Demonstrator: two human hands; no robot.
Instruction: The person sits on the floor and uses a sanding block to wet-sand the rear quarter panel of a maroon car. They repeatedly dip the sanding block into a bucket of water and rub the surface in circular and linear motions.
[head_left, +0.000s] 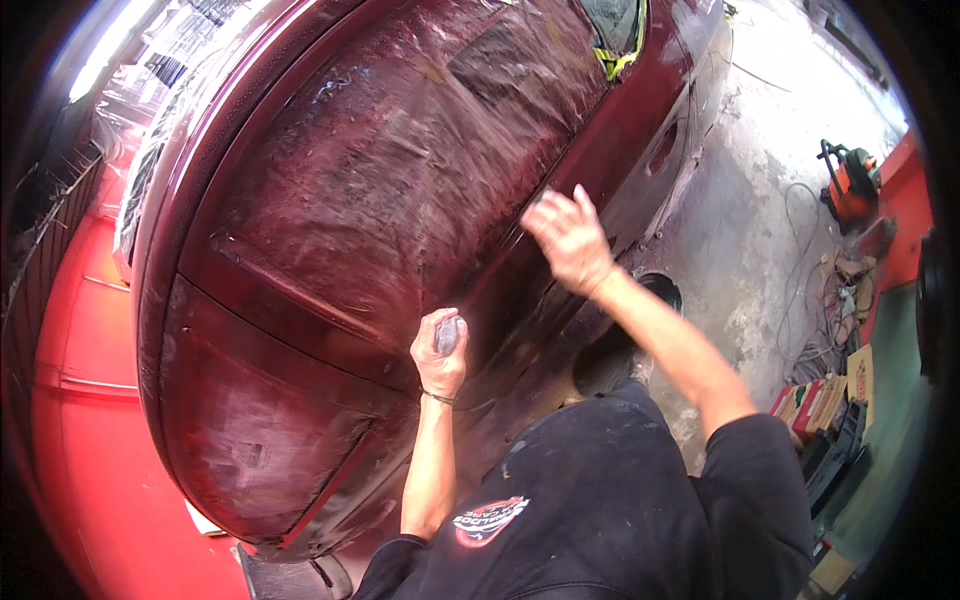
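Observation:
A dark red car [350,345] fills the left and middle of the head view, its windows masked with wrinkled plastic film [390,190] dusted in red. My left hand [438,372] is closed around a small grey pad [447,336], held up by the lower edge of the masked window. Only one end of the pad shows between my fingers and thumb. My right hand [575,245] is at the upper part of the car's side, below the window line. Its fingers are stretched out and slightly blurred, with nothing in them; whether they touch the panel I cannot tell.
Another bright red car body [90,400] stands close on the left. A black bucket [660,288] is near my right forearm. An orange and black machine [853,185] sits at the right wall, with a cable, cardboard boxes [815,400] and piled cloths on the concrete floor [750,240].

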